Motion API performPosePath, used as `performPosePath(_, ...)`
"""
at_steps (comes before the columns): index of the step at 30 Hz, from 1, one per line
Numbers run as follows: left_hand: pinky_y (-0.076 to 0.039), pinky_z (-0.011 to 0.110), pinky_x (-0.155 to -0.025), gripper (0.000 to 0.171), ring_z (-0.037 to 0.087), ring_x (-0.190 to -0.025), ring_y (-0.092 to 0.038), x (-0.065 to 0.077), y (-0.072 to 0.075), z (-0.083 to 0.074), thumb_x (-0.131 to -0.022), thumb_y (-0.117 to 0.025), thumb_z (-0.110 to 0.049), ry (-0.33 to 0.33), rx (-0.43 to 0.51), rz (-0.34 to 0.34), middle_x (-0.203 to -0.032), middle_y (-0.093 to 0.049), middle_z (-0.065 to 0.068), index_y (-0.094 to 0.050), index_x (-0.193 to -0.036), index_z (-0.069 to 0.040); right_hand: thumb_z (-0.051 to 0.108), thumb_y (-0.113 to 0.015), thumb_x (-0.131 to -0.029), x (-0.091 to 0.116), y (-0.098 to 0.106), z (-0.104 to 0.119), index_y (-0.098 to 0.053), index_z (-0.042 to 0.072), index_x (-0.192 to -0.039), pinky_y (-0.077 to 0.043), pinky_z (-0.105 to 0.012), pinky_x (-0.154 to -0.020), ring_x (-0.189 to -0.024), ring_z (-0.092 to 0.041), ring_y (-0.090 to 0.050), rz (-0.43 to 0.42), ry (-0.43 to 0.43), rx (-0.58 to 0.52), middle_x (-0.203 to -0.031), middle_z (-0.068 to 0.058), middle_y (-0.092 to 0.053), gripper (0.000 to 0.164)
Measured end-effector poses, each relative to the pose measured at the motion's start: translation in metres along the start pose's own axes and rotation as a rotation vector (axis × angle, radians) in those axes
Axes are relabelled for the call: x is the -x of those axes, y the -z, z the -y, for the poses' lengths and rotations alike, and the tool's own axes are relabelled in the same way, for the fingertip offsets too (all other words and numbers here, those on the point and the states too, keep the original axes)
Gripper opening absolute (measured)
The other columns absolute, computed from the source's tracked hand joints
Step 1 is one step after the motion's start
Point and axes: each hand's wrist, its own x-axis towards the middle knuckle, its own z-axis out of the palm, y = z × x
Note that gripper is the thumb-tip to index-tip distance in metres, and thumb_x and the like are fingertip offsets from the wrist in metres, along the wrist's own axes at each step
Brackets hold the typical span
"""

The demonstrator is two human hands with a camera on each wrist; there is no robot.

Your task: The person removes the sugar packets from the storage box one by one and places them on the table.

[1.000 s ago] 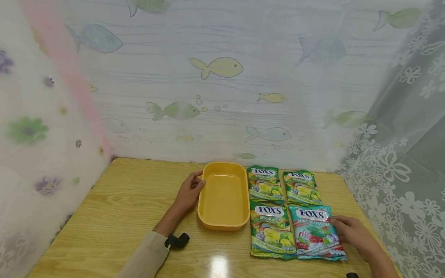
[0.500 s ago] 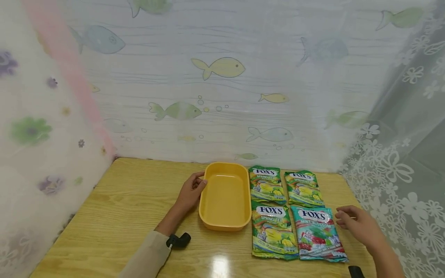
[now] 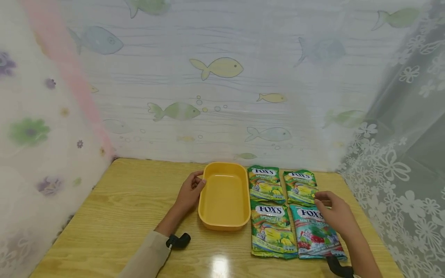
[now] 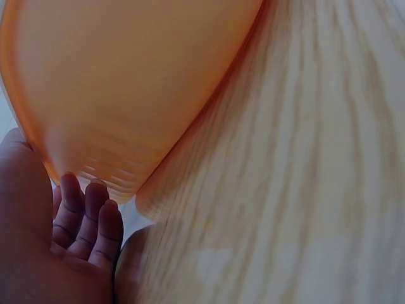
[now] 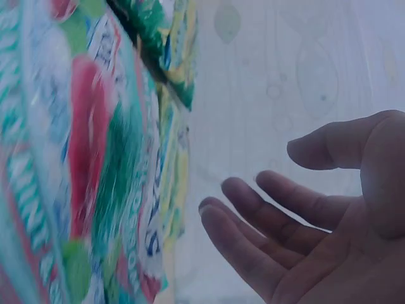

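A yellow plastic tray (image 3: 224, 200) sits on the table with nothing in it. My left hand (image 3: 189, 193) holds its left side; in the left wrist view the thumb lies at the rim and the fingers (image 4: 104, 228) bend against the outer wall. Three green Fox's Spring Tea candy bags lie right of the tray: back left (image 3: 265, 184), back right (image 3: 299, 187) and front left (image 3: 272, 230). At front right is a teal Mint Blossom bag (image 3: 318, 239), partly hidden by my right hand (image 3: 335, 214). That hand hovers with loosely bent fingers, holding nothing, its fingertips near the back right bag.
The wooden table (image 3: 139, 193) extends left of the tray. A fish-patterned curtain (image 3: 222, 116) hangs behind it, with a flowered sheet (image 3: 41, 154) at the left and a sheer flowered one (image 3: 399, 173) at the right.
My right hand has left the Mint Blossom bag's right edge, lifted clear, then moved left and forward over that bag. The left hand and tray have stayed put.
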Motion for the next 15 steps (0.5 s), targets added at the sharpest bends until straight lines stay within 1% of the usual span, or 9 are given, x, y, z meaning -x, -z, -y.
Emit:
performPosePath(2,-0.055,0.03,-0.073,0.043,0.02,-0.085,-0.065,-0.001,-0.001,0.0,-0.111,-0.06,-0.022,0.002,0.005,0.001,-0.108,-0.068,0.016,-0.053,-0.152,-0.01,0.021,-0.055,-0.113,-0.002,-0.004,0.004,-0.054,-0.008,-0.144,-0.057,-0.058,-0.089,-0.124,-0.053,-0.059,-0.014,0.022,0.008,-0.134,-0.033,-0.062,0.043)
performPosePath(4,-0.055,0.03,-0.073,0.043,0.02,-0.085,-0.065,-0.002,-0.002,-0.001,-0.111,-0.06,-0.022,0.003,0.01,-0.001,-0.107,-0.068,0.015,-0.054,-0.152,-0.009,0.022,-0.054,-0.113,-0.005,-0.007,0.008,-0.052,-0.008,-0.146,-0.056,-0.06,-0.091,-0.125,-0.053,-0.059,-0.013,0.031,0.0,-0.135,-0.032,-0.062,0.044)
performPosePath(6,-0.055,0.03,-0.073,0.044,0.02,-0.084,-0.065,-0.002,-0.003,-0.002,-0.111,-0.061,-0.023,0.003,0.007,-0.008,-0.106,-0.067,0.014,-0.053,-0.152,-0.009,0.022,-0.054,-0.113,-0.008,-0.01,0.013,-0.049,-0.007,-0.148,-0.056,-0.059,-0.092,-0.126,-0.053,-0.058,-0.009,0.039,-0.007,-0.137,-0.032,-0.061,0.046)
performPosePath(10,-0.055,0.031,-0.072,0.044,0.022,-0.082,-0.065,-0.003,-0.004,-0.004,-0.111,-0.06,-0.031,0.031,-0.002,-0.028,-0.105,-0.068,0.011,-0.054,-0.15,-0.011,0.026,-0.052,-0.114,-0.013,-0.016,0.021,-0.045,-0.007,-0.152,-0.056,-0.058,-0.093,-0.129,-0.053,-0.057,0.008,0.051,-0.036,-0.14,-0.032,-0.059,0.051)
performPosePath(12,-0.055,0.033,-0.076,0.047,0.021,-0.085,-0.066,-0.003,-0.004,-0.006,-0.111,-0.059,-0.037,0.047,-0.027,-0.037,-0.106,-0.068,0.01,-0.053,-0.15,-0.012,0.029,-0.052,-0.114,-0.014,-0.018,0.024,-0.042,-0.007,-0.155,-0.056,-0.059,-0.094,-0.13,-0.053,-0.056,0.01,0.048,-0.049,-0.143,-0.032,-0.057,0.055)
performPosePath(15,-0.054,0.037,-0.083,0.049,0.021,-0.091,-0.065,0.0,0.001,-0.012,-0.111,-0.057,-0.044,0.068,-0.107,-0.049,-0.11,-0.067,0.007,-0.054,-0.15,-0.015,0.03,-0.052,-0.114,-0.016,-0.022,0.025,-0.039,-0.008,-0.157,-0.052,-0.063,-0.1,-0.133,-0.054,-0.053,-0.009,0.053,-0.038,-0.146,-0.034,-0.054,0.059)
